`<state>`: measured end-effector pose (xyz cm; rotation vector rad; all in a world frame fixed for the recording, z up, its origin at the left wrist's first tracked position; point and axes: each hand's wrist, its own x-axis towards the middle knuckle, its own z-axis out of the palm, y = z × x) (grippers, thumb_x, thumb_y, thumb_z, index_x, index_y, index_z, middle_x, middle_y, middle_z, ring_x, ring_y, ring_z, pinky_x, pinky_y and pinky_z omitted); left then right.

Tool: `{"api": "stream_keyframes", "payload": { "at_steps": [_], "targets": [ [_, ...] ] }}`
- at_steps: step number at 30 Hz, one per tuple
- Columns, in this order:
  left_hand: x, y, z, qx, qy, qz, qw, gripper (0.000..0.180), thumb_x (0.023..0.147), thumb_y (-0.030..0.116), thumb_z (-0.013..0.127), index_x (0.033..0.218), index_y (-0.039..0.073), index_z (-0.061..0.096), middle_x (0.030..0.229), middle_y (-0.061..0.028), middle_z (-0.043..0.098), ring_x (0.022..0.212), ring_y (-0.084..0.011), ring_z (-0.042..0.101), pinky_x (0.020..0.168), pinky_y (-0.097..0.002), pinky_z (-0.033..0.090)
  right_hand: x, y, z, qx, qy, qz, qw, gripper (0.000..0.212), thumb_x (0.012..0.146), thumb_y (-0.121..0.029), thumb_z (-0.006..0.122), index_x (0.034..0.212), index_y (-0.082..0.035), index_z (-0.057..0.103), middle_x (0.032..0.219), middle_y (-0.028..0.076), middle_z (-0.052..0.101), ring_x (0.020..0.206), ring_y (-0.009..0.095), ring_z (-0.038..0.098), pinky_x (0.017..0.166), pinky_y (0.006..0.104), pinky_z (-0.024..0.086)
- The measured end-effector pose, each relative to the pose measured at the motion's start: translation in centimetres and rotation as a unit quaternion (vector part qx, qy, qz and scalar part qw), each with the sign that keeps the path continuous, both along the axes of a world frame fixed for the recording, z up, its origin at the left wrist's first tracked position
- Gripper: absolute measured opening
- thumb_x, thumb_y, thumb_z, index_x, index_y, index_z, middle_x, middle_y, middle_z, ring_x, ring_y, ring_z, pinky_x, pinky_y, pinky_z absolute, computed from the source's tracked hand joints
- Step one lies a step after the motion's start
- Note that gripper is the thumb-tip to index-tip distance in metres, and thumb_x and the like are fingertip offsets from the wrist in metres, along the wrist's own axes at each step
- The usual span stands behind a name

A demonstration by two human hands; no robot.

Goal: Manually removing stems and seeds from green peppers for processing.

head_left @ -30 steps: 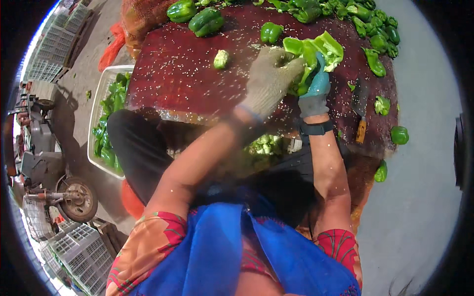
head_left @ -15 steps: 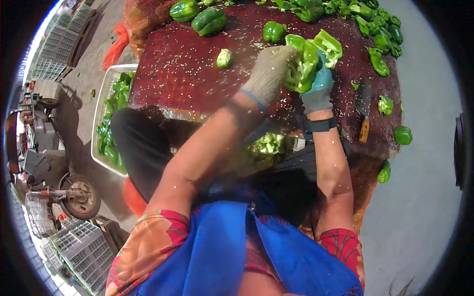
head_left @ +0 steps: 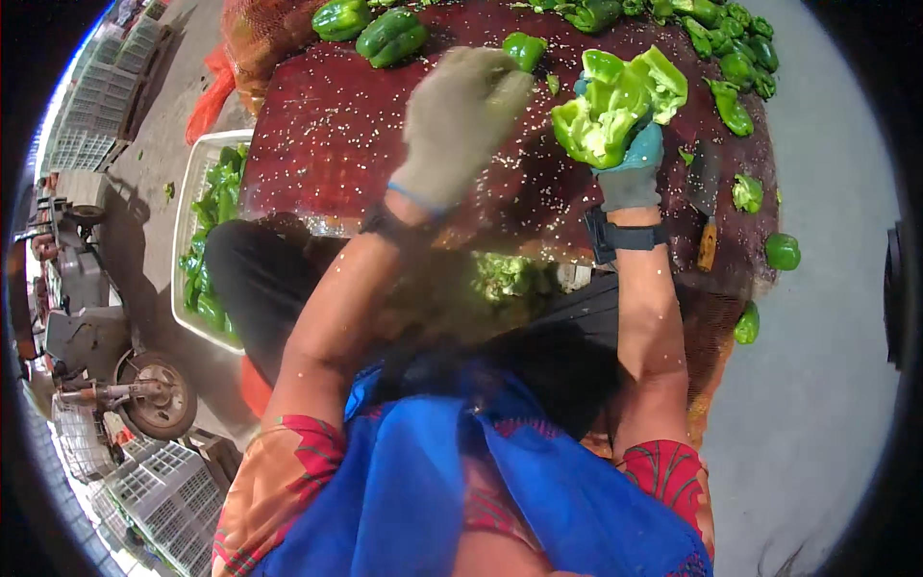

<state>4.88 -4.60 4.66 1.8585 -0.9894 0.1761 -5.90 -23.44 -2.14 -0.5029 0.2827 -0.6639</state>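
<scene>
My right hand (head_left: 635, 168), in a grey and teal glove, grips a split-open green bell pepper (head_left: 615, 111) with its pale inside showing. My left hand (head_left: 461, 120), in a light knitted glove, hangs over the dark red board to the left of that pepper, apart from it. Its fingers look curled in, somewhat blurred; what they hold, if anything, is hidden. Just beyond the left hand sits a small green pepper piece (head_left: 525, 50). A knife with a wooden handle (head_left: 708, 247) lies right of my right wrist.
The dark red board (head_left: 317, 125) is strewn with seeds. Whole peppers (head_left: 392, 38) lie at its far left, and a pile of peppers (head_left: 735, 62) at the far right. A white crate (head_left: 183, 260) of green pepper pieces stands left. Pale scraps (head_left: 505, 274) lie between my legs.
My left hand has come away from the pepper and moved left over the board. The pepper in my right hand has turned, its opened inside now facing up more.
</scene>
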Motion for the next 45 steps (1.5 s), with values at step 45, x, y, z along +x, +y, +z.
{"api": "stream_keyframes", "payload": {
  "at_steps": [45],
  "targets": [
    [-0.9, -2.7, 2.1, 0.304, -0.098, -0.196, 0.927, 0.024, 0.087, 0.031, 0.063, 0.094, 0.009, 0.068, 0.082, -0.0128, 0.069, 0.076, -0.0329, 0.067, 0.068, -0.0443, 0.054, 1.4, 4.1, 1.1, -0.035, 0.153, -0.021, 0.987, 0.039, 0.102, -0.032, 0.041, 0.126, -0.007, 0.057, 0.120, 0.009, 0.063, 0.108, 0.024, 0.062, 0.095, 0.0401, 0.052]
  ]
}}
